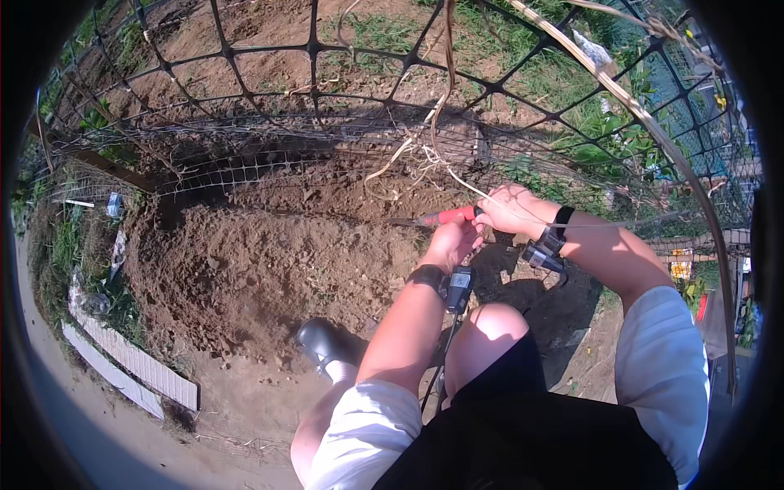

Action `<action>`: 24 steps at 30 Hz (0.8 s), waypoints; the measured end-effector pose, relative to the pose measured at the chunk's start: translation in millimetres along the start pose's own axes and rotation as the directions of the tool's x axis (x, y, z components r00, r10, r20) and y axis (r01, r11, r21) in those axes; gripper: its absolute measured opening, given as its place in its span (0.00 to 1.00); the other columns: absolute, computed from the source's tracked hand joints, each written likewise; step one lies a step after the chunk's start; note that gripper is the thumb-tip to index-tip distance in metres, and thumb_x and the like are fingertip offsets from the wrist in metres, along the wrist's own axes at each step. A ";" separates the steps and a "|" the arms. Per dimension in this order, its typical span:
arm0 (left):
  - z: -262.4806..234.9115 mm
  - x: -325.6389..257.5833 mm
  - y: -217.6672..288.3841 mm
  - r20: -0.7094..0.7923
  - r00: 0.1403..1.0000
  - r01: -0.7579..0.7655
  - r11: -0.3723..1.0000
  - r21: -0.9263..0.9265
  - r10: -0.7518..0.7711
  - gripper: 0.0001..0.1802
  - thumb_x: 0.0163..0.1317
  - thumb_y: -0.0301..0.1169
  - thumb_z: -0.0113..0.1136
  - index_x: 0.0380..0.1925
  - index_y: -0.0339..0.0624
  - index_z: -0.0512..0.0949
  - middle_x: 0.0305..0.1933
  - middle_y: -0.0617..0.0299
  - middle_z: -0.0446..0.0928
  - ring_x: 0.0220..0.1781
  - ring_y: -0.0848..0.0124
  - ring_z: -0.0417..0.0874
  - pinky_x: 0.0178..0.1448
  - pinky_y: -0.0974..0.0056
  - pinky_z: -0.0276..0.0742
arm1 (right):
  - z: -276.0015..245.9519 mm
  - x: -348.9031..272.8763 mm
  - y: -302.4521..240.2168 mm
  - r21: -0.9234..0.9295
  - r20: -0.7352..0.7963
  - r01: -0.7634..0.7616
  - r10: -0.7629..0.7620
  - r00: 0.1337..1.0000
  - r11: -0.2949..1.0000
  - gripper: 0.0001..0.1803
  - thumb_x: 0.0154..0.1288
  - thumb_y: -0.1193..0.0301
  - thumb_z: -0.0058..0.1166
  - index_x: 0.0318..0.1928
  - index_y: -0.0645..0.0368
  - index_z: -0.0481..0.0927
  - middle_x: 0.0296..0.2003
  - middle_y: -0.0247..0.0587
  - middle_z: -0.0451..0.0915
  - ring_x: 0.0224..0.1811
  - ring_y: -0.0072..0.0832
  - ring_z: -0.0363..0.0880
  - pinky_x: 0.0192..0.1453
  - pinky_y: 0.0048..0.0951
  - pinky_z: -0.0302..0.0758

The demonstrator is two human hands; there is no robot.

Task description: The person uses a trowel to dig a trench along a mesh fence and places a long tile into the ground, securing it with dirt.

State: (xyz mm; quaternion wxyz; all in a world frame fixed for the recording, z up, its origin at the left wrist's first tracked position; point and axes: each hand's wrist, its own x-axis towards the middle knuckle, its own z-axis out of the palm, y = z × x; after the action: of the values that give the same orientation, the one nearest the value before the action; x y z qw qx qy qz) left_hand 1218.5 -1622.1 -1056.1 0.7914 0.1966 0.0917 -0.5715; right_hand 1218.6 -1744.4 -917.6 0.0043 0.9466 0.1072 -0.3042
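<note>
A red-handled hand tool [441, 217] with a narrow dark metal end lies over the soil bed, pointing left. My right hand [510, 211] is closed around the dark rear end of its handle. From the near side, my left hand [454, 243] meets the handle with loosely curled fingers, the thumb side against the red part. The exact kind of tool is hard to make out. Dry vine stems [425, 159] hang from the netting just beyond both hands. Loose brown soil [269, 261] spreads to the left of them.
Black plastic mesh netting [313, 47] stretches across the far side, with finer wire mesh [261, 173] below it. One thick dry stalk [653, 122] arches down on the right. My shoe [320, 341] stands at the bed's near edge. White boards [139, 359] lie at the left.
</note>
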 end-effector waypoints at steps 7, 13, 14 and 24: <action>34.9 -13.4 -11.1 -0.049 0.982 0.186 0.982 0.042 -0.184 0.17 0.68 0.40 0.32 0.47 0.45 0.67 0.43 0.62 0.74 0.43 0.69 0.74 0.47 0.61 0.71 | -33.5 -34.1 -4.0 -0.198 0.216 -0.163 0.205 0.955 0.966 0.16 0.58 0.57 0.46 0.36 0.57 0.76 0.27 0.48 0.77 0.33 0.44 0.77 0.37 0.41 0.73; -1.3 1.9 -6.4 -0.112 0.992 0.051 0.996 -0.071 -0.059 0.17 0.68 0.40 0.33 0.44 0.41 0.68 0.37 0.61 0.75 0.41 0.69 0.75 0.44 0.62 0.73 | -35.7 -6.4 -14.7 -0.126 0.016 0.006 -0.004 1.000 0.992 0.19 0.58 0.55 0.47 0.36 0.59 0.75 0.21 0.45 0.76 0.24 0.43 0.76 0.30 0.39 0.73; -5.2 7.8 -11.9 -0.025 1.000 0.013 0.996 -0.090 -0.016 0.17 0.68 0.40 0.33 0.44 0.41 0.68 0.37 0.61 0.75 0.41 0.69 0.75 0.44 0.62 0.73 | -31.5 -12.4 -20.2 -0.112 0.054 0.010 -0.004 0.999 0.994 0.19 0.59 0.55 0.46 0.35 0.59 0.74 0.20 0.47 0.76 0.24 0.44 0.76 0.29 0.41 0.72; 40.5 80.7 -41.8 -0.054 0.989 0.129 0.981 -0.141 -0.138 0.12 0.64 0.36 0.34 0.30 0.51 0.70 0.26 0.71 0.73 0.26 0.75 0.72 0.34 0.66 0.67 | -28.5 -34.9 26.9 0.159 0.066 0.015 -0.026 0.997 0.987 0.19 0.59 0.55 0.46 0.37 0.58 0.76 0.26 0.52 0.77 0.30 0.48 0.76 0.34 0.42 0.71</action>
State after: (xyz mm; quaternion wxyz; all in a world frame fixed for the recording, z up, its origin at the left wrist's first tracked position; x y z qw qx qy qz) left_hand 1202.6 -1720.3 -1057.9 0.7596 0.1529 0.1688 -0.6092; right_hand 1212.8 -1775.6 -875.8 -0.0707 0.9319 0.0923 -0.3437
